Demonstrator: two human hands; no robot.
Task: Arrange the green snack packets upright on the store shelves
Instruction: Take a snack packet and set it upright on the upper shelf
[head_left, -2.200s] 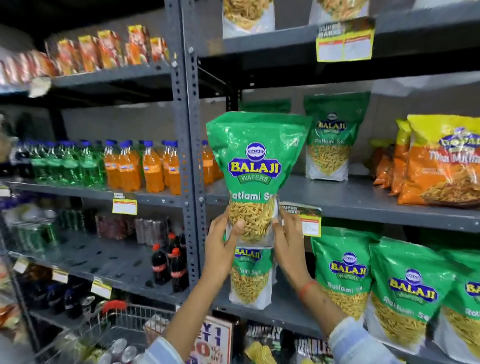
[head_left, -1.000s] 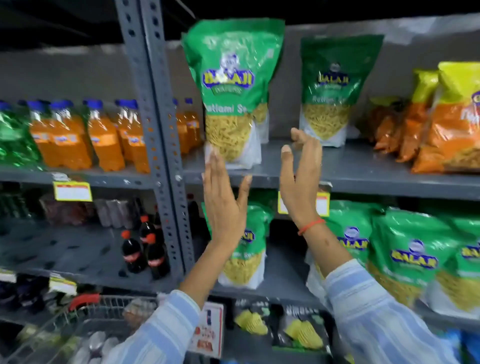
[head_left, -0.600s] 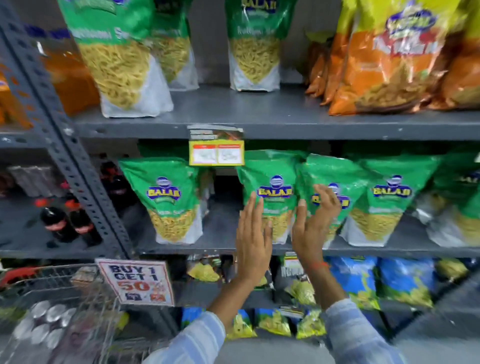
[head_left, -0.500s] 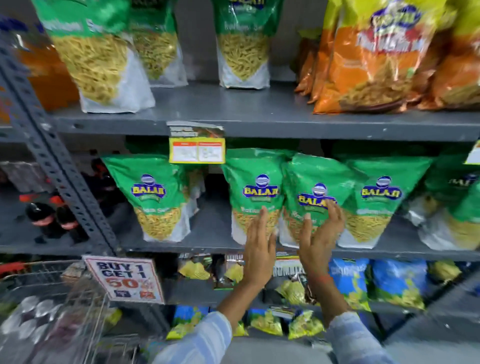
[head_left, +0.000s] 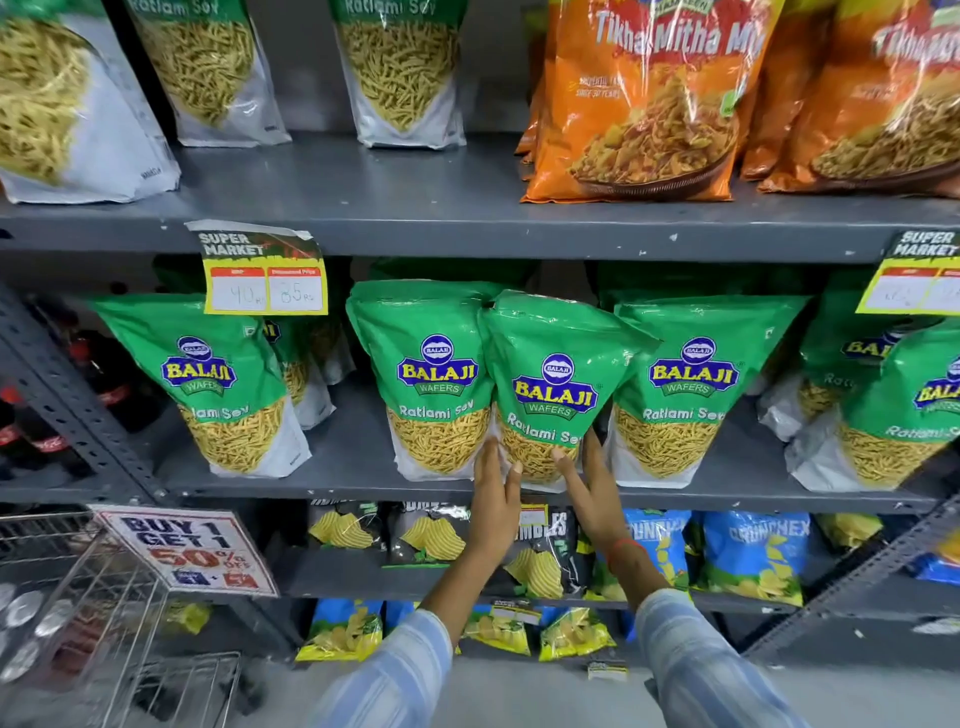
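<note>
Several green Balaji snack packets stand upright on the grey middle shelf (head_left: 353, 467). One green snack packet (head_left: 550, 384) leans slightly left at the shelf's front edge, between two upright neighbours (head_left: 436, 374) (head_left: 685, 379). My left hand (head_left: 496, 499) presses its lower left side, thumb on the front. My right hand (head_left: 592, 488) grips its lower right side the same way. Another green packet (head_left: 208, 374) stands further left. Three more (head_left: 400, 67) stand on the upper shelf (head_left: 363, 208).
Orange snack packets (head_left: 649, 104) fill the upper shelf's right half. A price tag (head_left: 265, 275) hangs from that shelf's edge. Blue and black chip packets (head_left: 753, 551) sit below. A wire basket (head_left: 104, 623) with a sale sign (head_left: 187, 551) is at lower left, beside cola bottles (head_left: 31, 431).
My hands let go of the packet set on the upper shelf, dropped to the middle shelf, and closed on the base of a packet there. The view tilted down with them.
</note>
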